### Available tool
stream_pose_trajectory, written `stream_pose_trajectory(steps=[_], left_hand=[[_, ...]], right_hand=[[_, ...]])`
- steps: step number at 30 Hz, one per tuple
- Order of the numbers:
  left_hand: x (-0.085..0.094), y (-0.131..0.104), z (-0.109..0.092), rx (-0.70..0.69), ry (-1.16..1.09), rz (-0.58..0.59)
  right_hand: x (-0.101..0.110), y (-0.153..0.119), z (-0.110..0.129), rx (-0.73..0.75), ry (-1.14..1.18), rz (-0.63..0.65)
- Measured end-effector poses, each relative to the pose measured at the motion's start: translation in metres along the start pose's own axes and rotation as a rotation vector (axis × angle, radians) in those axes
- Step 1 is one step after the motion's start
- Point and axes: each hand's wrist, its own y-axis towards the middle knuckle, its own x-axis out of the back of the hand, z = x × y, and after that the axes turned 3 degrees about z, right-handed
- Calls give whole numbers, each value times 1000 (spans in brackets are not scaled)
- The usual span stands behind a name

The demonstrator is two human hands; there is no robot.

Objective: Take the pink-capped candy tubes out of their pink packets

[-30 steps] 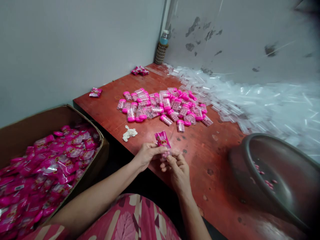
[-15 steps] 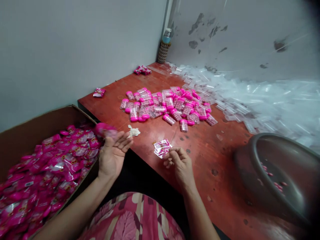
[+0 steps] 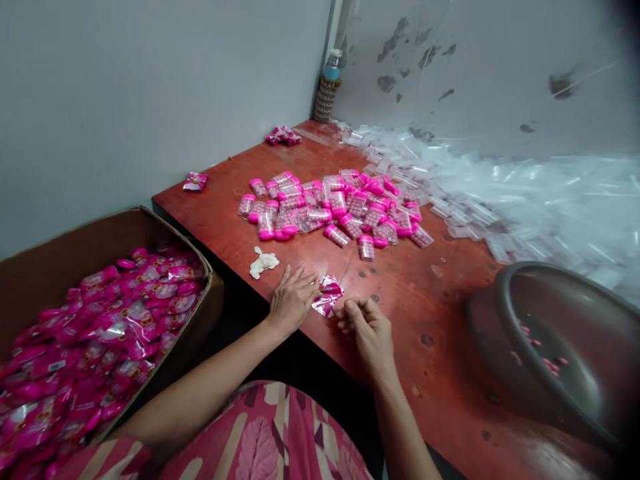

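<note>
My left hand (image 3: 294, 299) lies palm down over the table's near edge, fingers stretched out. Its fingertips reach the left side of a few shiny pink printed wrappers (image 3: 329, 297). On the other side of them, my right hand (image 3: 369, 328) has thumb and index finger pinched and the other fingers curled. Whatever the pinch holds, if anything, is hidden. Beyond both hands lies a heap of small clear containers with pink caps (image 3: 337, 203), filled with pink balls. A crumpled whitish lump (image 3: 263, 262) sits to the left of the wrappers.
A cardboard box (image 3: 205, 263) full of pink packets (image 3: 125, 320) stands at the left. On the red table (image 3: 415, 320) are a large grey basin (image 3: 505, 313) holding some pink pieces, a pile of clear plastic containers (image 3: 540, 207), a few pink packets (image 3: 195, 181) and a bottle (image 3: 333, 67) in a woven holder.
The blurred pink packet beside my left hand at the box is no longer in the air. That hand has moved right and down to the wrappers. My right hand has barely shifted.
</note>
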Motion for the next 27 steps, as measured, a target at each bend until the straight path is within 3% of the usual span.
stream_pose_trajectory(steps=[4, 8, 11, 16, 19, 21, 23, 25, 27], left_hand=[[-1, -2, 2, -111, 177, -42], [0, -4, -9, -135, 49, -58], [9, -3, -19, 76, -231, 7], [23, 3, -20, 448, -672, 352], [23, 4, -17, 602, -794, 361], [22, 3, -16, 651, -825, 289], [21, 2, -17, 689, -870, 218], [20, 1, -19, 733, -934, 157], [21, 0, -22, 777, -993, 98]], right_hand=[[-9, 10, -3, 62, 32, -106], [-17, 20, 2, 8, 201, -62], [-15, 25, 10, -3, 246, 12], [-6, 32, 22, -50, 76, 309], [2, 43, 27, -14, -123, 400], [10, 59, 31, 59, -357, 321], [18, 79, 37, 115, -682, 84], [26, 101, 42, 82, -991, -171], [30, 121, 45, 10, -1148, -285]])
